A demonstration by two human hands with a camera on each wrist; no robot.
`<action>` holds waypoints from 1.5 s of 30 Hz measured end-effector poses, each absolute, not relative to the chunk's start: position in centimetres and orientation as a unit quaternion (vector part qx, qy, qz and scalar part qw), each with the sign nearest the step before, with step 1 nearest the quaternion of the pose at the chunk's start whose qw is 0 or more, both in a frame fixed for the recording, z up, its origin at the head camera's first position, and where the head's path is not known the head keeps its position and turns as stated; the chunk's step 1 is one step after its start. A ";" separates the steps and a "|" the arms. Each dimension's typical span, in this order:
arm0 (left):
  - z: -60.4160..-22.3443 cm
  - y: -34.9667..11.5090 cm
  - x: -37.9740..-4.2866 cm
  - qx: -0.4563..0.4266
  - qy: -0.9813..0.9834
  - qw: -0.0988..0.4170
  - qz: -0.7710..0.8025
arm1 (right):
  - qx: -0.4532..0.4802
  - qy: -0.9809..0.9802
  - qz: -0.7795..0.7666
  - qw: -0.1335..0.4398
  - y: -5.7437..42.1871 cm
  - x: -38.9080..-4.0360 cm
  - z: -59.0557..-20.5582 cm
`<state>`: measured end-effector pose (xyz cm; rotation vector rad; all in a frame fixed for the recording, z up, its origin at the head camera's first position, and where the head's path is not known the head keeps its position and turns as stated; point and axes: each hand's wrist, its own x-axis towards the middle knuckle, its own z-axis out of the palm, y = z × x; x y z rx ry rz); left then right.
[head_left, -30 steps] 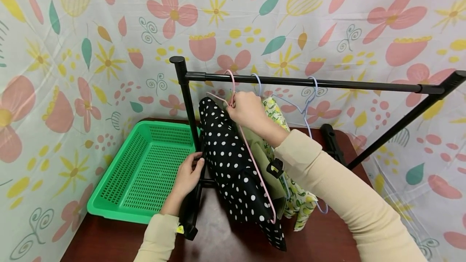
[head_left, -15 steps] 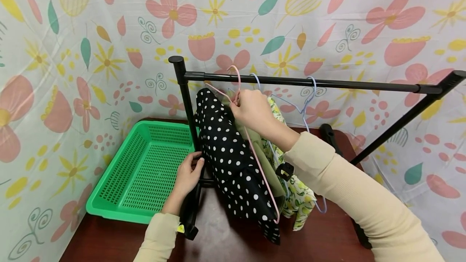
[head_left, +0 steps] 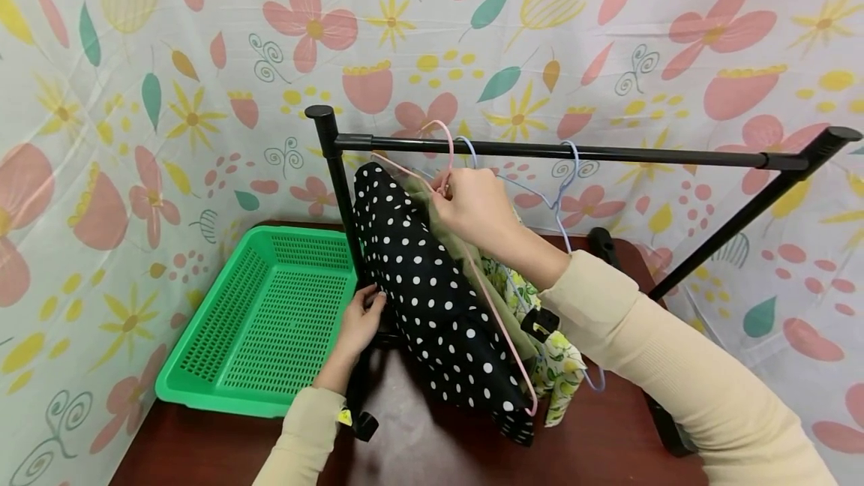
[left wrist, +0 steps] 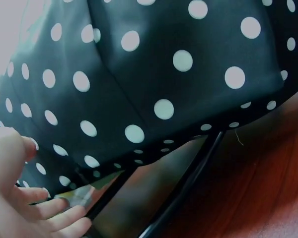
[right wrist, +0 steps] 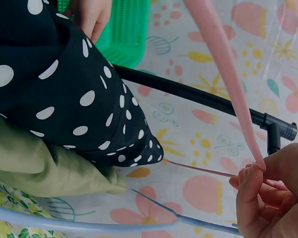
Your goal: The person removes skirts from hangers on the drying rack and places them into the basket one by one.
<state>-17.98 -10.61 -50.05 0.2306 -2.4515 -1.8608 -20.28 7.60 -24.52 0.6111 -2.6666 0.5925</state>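
My right hand pinches the neck of a pink hanger, just below its hook. The hook stands up against the black rail, overlapping it in the head view. A black garment with white dots hangs slanting on this hanger. My left hand is low at the garment's left edge; in the left wrist view its fingers are extended beside the dotted cloth, thumb apart. Close behind hangs an olive garment, then a lemon-print one.
A green plastic basket stands left of the rack on the dark red table. Blue hangers hook over the rail to the right. The rack's left post rises between basket and garments. A flowered curtain backs everything.
My right hand has moved slightly right with the pink hanger, whose hook has risen at the rail. The dotted garment has shifted along with it. The left hand has moved slightly right.
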 end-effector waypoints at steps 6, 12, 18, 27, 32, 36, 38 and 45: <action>-50.6 -10.3 -18.4 0.101 -0.741 -0.046 -0.662 | 0.211 -0.936 0.218 0.176 7.9 -20.0 -24.4; -51.4 -9.8 -18.5 0.093 -0.649 -0.093 -0.749 | 0.206 -0.937 0.220 0.178 8.0 -20.0 -24.4; -51.4 -10.0 -18.3 0.036 -0.600 -0.100 -0.793 | 0.203 -0.936 0.221 0.184 8.2 -20.1 -24.4; -50.6 -10.1 -18.2 0.125 -0.582 -0.111 -0.796 | 0.200 -0.938 0.220 0.180 8.5 -20.0 -24.5; -50.5 -10.8 -17.9 0.129 -0.580 -0.107 -0.798 | 0.193 -0.940 0.210 0.186 8.6 -19.9 -24.7; -49.7 -11.2 -17.5 0.115 -0.570 -0.096 -0.808 | 0.195 -0.940 0.203 0.194 8.8 -19.9 -24.8; -49.2 -11.4 -17.4 0.111 -0.563 -0.089 -0.814 | 0.196 -0.939 0.202 0.196 8.8 -19.8 -24.8; -47.2 -11.9 -17.0 0.104 -0.546 -0.081 -0.827 | 0.195 -0.938 0.202 0.203 9.1 -19.8 -24.9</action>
